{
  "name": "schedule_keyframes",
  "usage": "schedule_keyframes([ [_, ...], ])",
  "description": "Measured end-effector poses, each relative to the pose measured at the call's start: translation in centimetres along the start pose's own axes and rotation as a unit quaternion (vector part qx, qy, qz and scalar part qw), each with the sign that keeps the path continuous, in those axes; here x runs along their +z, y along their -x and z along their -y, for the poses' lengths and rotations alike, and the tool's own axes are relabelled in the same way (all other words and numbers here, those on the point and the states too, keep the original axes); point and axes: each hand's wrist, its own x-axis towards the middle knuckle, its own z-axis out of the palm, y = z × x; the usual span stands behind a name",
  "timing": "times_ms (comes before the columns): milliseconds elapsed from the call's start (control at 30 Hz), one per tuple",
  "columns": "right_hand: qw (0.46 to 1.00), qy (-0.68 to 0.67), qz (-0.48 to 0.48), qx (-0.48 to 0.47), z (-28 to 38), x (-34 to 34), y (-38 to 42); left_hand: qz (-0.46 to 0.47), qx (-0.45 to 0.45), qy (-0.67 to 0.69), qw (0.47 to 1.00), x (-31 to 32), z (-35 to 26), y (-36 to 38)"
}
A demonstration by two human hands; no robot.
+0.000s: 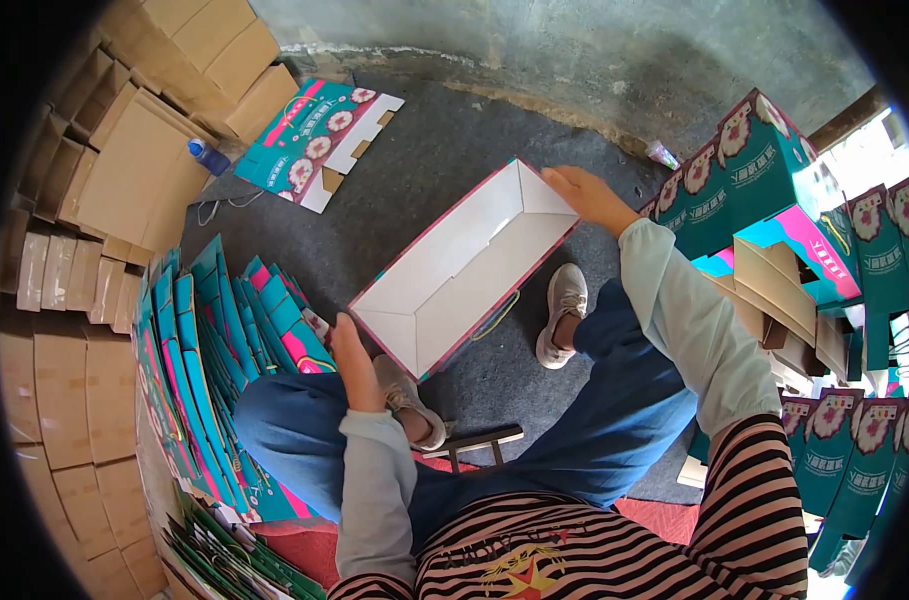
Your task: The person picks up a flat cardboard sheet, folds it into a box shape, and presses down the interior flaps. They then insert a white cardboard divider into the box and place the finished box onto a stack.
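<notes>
An open cardboard gift box, white inside with a dark pink and teal rim, is held at a slant above the floor between my knees. My left hand grips its near left end, with the fingers partly hidden behind the wall. At the far right end, my right hand holds the corner, its thumb side along the rim. A yellow cord handle hangs on the box's near side. The inside of the box shows only bare white panels.
Flat folded teal boxes lean by my left knee. A flattened teal box lies on the dark floor near a blue bottle. Brown cartons are piled at the left. Assembled teal boxes stand at the right.
</notes>
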Motion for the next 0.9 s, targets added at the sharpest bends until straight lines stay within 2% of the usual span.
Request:
schedule_keyframes([
  [33, 0.997, -0.043, 0.033, 0.062, -0.4, 0.3, -0.4, 0.044, -0.084, 0.067, 0.993, -0.1, -0.5, 0.2],
  [67, 0.993, -0.077, 0.035, 0.08, -0.9, 0.7, -0.7, 0.089, -0.166, 0.135, 0.973, -0.1, -1.1, 0.4],
  [100, 0.988, -0.11, 0.037, 0.098, -1.2, 1.1, -0.9, 0.111, -0.204, 0.13, 0.964, 0.4, -2.5, 1.0],
  [200, 0.978, -0.169, 0.023, 0.116, -1.0, 1.8, -0.4, 0.131, -0.257, 0.243, 0.926, 1.4, -0.8, -0.7],
  [300, 0.962, -0.236, 0.033, 0.133, -3.2, 2.8, -1.8, 0.171, -0.241, 0.279, 0.914, 0.9, -0.4, -0.9],
  [400, 0.939, -0.276, 0.087, 0.186, -3.0, 1.9, -1.8, 0.147, -0.285, 0.275, 0.907, 0.8, -2.1, 0.5],
  [433, 0.93, -0.281, 0.108, 0.209, -2.4, 1.4, -1.4, 0.155, -0.261, 0.294, 0.907, 0.7, -2.2, 0.6],
  [533, 0.918, -0.324, 0.084, 0.213, -1.4, 0.8, -1.3, 0.188, -0.174, 0.324, 0.911, 0.2, -2.2, 1.3],
  [567, 0.927, -0.303, 0.085, 0.203, -1.0, 0.0, -0.6, 0.207, -0.134, 0.315, 0.916, 0.1, -2.4, 1.6],
  [600, 0.916, -0.34, 0.109, 0.182, -1.1, -0.1, -0.4, 0.227, -0.093, 0.305, 0.92, 0.2, -3.0, 2.0],
  [667, 0.886, -0.413, 0.157, 0.137, -1.4, -0.8, 0.1, 0.232, 0.059, 0.264, 0.934, 0.4, -4.5, 3.1],
  [700, 0.9, -0.382, 0.15, 0.145, -1.5, -1.1, 0.3, 0.232, 0.135, 0.241, 0.933, 0.4, -5.2, 3.5],
  [800, 0.892, -0.393, 0.138, 0.178, -1.7, -1.1, 0.9, 0.192, 0.317, 0.137, 0.919, 0.1, -6.2, 4.0],
  [833, 0.885, -0.405, 0.121, 0.193, -2.2, -0.9, 0.8, 0.143, 0.353, 0.112, 0.918, 0.0, -6.0, 4.4],
  [900, 0.885, -0.408, 0.114, 0.193, -2.7, -0.3, 0.9, 0.093, 0.253, 0.131, 0.954, -1.1, -3.6, 4.2],
])
